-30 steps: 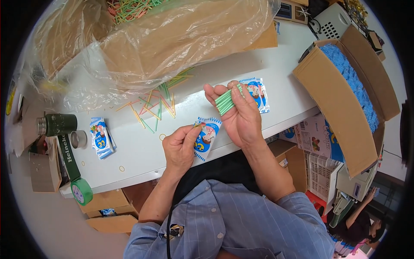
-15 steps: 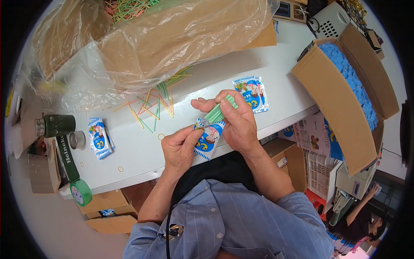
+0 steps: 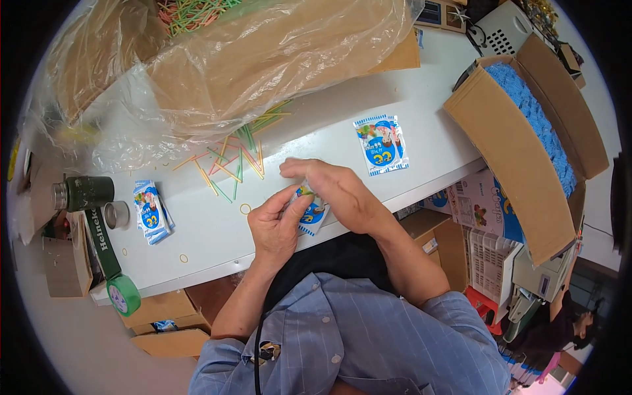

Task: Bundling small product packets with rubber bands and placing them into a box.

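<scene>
Head view, right hand [image 3: 339, 195] partly hiding packet [image 3: 312, 219], scattered sticks [image 3: 238, 174], carton [image 3: 503, 158]

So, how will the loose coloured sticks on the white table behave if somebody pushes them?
The loose sticks look thin, so they are probably light. They lie straight, which suggests stiffness. Several cross each other, so pushing one would likely shift its neighbours.

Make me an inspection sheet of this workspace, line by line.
Surface: white table, thin loops lying on it.
Job's things: printed packet in hand; loose coloured sticks by the clear plastic; other packets left and right.
Clutter: dark green flask, green tape roll.
Hands: left hand pinches the packet; right hand curved beside it, palm hidden.
Cables: black cord down the shirt.
Surroundings: open carton at right; another person, lower right.
</scene>
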Action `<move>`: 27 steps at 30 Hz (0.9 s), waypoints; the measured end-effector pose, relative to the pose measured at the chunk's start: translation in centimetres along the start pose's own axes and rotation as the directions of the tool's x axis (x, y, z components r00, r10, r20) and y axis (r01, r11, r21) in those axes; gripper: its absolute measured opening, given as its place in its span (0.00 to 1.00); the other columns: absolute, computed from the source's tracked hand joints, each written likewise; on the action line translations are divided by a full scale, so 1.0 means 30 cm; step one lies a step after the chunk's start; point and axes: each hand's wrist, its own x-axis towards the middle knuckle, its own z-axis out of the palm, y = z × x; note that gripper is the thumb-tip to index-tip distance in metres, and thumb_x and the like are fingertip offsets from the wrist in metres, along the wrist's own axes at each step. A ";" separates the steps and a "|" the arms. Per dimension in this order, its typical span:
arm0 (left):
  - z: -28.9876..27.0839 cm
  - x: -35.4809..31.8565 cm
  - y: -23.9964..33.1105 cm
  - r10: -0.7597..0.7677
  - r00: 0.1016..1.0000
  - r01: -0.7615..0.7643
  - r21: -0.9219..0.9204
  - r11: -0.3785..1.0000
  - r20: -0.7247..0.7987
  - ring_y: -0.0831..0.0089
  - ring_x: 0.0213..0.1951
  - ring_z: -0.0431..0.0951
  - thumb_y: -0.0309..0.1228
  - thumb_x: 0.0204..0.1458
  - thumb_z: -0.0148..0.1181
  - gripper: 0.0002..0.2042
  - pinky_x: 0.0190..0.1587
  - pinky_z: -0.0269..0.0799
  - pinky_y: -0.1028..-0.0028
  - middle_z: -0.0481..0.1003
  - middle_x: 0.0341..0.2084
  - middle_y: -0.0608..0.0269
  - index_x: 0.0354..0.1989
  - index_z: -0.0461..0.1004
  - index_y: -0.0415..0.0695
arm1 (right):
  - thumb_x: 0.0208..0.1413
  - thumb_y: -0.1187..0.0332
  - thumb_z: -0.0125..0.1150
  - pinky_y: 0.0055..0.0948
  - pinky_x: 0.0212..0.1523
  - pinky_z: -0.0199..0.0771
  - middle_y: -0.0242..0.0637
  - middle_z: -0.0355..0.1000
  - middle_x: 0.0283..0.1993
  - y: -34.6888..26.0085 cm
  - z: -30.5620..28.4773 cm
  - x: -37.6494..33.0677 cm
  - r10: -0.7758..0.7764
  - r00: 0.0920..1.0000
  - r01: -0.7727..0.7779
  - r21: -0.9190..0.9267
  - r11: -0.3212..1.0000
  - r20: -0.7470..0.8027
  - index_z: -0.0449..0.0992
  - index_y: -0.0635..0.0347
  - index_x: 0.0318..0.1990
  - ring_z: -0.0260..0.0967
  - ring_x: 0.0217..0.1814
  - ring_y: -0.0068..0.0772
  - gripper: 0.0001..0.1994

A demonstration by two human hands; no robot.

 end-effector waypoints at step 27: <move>-0.690 -0.001 0.192 0.481 0.692 0.529 0.831 0.172 -0.539 0.54 0.47 0.75 0.49 0.56 0.63 0.29 0.51 0.69 0.62 0.75 0.45 0.46 0.55 0.74 0.34 | 0.52 0.70 0.68 0.32 0.43 0.74 0.45 0.75 0.40 -0.014 -0.287 -0.006 -0.477 0.764 -0.213 -0.867 0.450 -0.435 0.73 0.64 0.50 0.73 0.40 0.42 0.18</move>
